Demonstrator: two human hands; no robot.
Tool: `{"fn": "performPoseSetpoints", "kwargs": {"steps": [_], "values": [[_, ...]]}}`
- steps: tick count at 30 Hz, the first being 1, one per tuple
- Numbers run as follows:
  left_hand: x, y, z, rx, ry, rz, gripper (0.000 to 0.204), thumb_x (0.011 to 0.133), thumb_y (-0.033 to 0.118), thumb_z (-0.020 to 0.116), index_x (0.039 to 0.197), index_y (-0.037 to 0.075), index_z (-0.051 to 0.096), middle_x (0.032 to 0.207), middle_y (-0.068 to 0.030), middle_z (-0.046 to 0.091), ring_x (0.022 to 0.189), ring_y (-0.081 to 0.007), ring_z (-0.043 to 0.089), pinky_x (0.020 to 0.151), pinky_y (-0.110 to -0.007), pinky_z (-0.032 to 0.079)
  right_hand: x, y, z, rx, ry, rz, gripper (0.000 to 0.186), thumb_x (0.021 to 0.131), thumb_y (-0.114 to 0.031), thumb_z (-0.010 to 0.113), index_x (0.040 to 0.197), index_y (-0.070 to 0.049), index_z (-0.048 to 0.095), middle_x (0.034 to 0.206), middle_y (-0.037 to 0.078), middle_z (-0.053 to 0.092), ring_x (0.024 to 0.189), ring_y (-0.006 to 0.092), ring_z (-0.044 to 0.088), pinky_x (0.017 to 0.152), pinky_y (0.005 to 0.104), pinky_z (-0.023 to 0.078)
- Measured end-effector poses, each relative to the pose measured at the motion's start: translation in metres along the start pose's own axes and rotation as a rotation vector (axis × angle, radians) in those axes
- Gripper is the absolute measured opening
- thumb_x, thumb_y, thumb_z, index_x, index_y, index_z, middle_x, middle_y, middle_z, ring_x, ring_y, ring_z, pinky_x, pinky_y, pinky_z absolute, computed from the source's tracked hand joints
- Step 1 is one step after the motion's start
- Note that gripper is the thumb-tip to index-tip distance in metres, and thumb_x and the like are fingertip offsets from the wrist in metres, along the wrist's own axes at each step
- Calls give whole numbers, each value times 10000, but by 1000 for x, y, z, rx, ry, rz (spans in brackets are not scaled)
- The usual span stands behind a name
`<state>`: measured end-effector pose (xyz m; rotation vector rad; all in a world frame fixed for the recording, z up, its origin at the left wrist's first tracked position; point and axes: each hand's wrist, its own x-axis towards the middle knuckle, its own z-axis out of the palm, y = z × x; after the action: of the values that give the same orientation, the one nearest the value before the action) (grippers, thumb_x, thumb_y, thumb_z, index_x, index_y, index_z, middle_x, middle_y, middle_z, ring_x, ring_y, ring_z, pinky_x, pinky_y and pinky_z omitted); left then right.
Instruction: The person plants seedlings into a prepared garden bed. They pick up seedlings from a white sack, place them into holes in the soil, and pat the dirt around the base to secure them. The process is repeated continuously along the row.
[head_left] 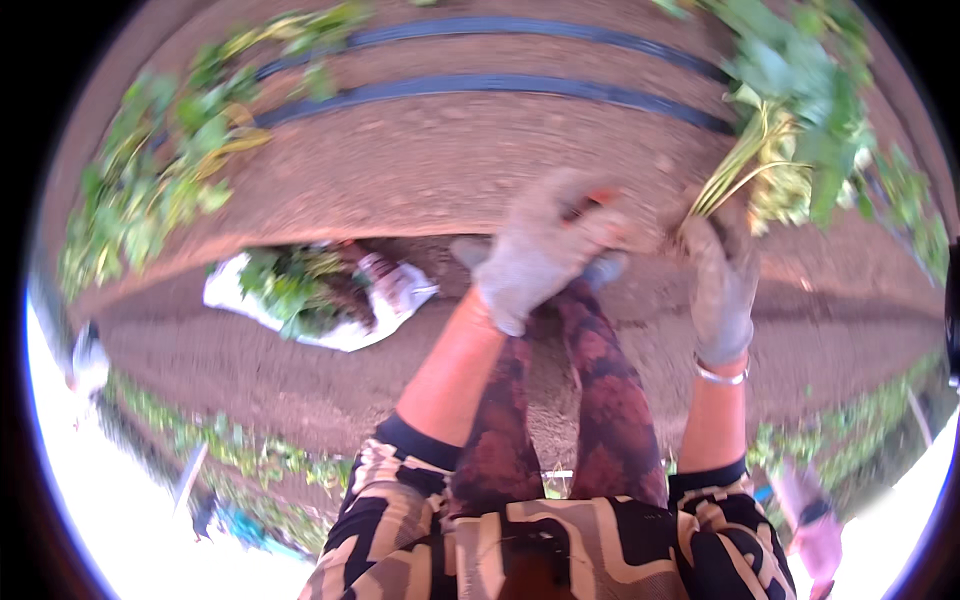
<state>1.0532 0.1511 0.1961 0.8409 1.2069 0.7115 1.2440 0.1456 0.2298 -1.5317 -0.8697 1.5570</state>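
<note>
My right hand [725,290], in a pale, soil-stained glove with a bracelet at the wrist, is closed around the lower stems of a bunch of leafy green plants [755,150]. The yellowish stems fan up and away, and broad leaves spread at the far right. My left hand [550,245], gloved too, is close by on the left over the soil. Its fingers look partly bent and are smeared by motion. A small orange-red patch shows at its fingertips; I cannot tell what it is. Between the hands, a brownish blur hides whether they touch anything together.
A white sack [228,290] with leafy plants [290,290] on it lies left of my legs. Two dark drip hoses [480,84] cross the raised soil bed. Vines [150,180] grow at the left. Another person [815,520] shows at the lower right, and green rows run behind me.
</note>
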Motion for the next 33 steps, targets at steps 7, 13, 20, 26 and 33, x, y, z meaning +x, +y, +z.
{"fn": "performPoseSetpoints", "kwargs": {"steps": [7, 13, 20, 26, 33], "values": [[-55, -11, -102, -235, 294, -144, 257, 860, 155, 668, 1060, -6, 646, 850, -54, 676, 723, -99, 602, 646, -255, 501, 24, 23, 134, -342, -627, 14, 253, 873, -132, 622, 1073, 22, 610, 961, 113, 673, 771, 188, 625, 723, 301, 501], [-88, -35, -212, -375, 859, 177, 151, 940, 71, 543, 1042, -17, 612, 889, -91, 652, 781, -137, 621, 708, -259, 535, 91, 77, 264, -914, -534, -584, 318, 928, -252, 502, 1128, -17, 578, 1103, 166, 602, 1090, 299, 547, 937, 394, 408], [-70, -48, -253, -484, 908, 168, 172, 917, 57, 579, 1057, -42, 599, 962, -108, 656, 852, -171, 660, 766, -291, 553, 152, 90, 335, -1448, -531, -701, 397, 941, -275, 461, 1254, -31, 489, 1285, 139, 509, 1214, 297, 455, 999, 421, 359], [-48, -58, -267, -417, 872, 178, 177, 888, 62, 617, 1024, -51, 624, 938, -122, 665, 814, -187, 663, 751, -289, 558, 175, 88, 348, -1702, -723, -669, 339, 945, -283, 430, 1162, -55, 555, 1182, 115, 581, 1151, 268, 513, 951, 382, 398], [16, -43, -276, -445, 768, 295, 188, 870, 38, 635, 1043, -32, 615, 971, -126, 662, 832, -191, 660, 737, -305, 573, 191, 76, 362, -1807, -783, -553, 428, 949, -390, 378, 1006, -72, 659, 989, 110, 681, 1032, 283, 596, 872, 388, 473]]}}
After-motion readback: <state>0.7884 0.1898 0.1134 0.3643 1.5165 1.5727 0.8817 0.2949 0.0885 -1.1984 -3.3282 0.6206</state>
